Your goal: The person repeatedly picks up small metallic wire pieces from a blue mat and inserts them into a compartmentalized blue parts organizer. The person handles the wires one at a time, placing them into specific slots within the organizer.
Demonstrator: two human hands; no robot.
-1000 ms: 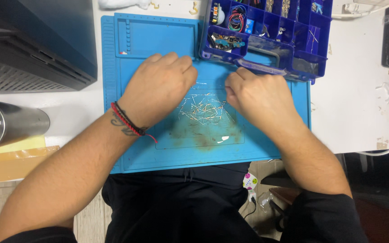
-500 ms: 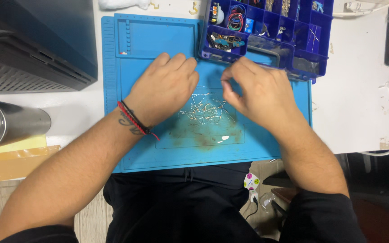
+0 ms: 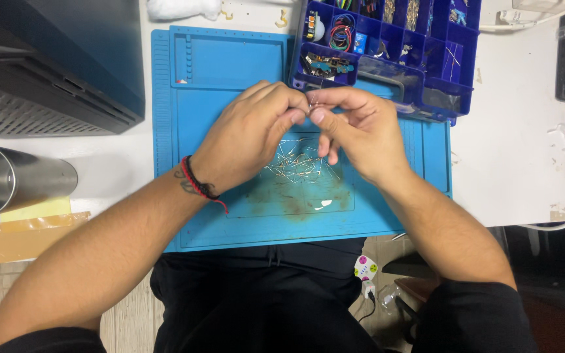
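Nearest the body, a loose heap of thin wire pieces (image 3: pixel 299 163) lies on the stained middle of the blue work mat (image 3: pixel 230 72), and just above it the left hand (image 3: pixel 246 134) and right hand (image 3: pixel 361 131) meet fingertip to fingertip. Both have thumb and forefinger pinched shut on one small wire piece (image 3: pixel 311 104); it is too fine to tell just how it sits, so a light, steady pinch held low over the mat looks wisest, letting a slipped piece drop onto the mat. Farther off, the blue parts box (image 3: pixel 439 65) sits open at the mat's far right corner.
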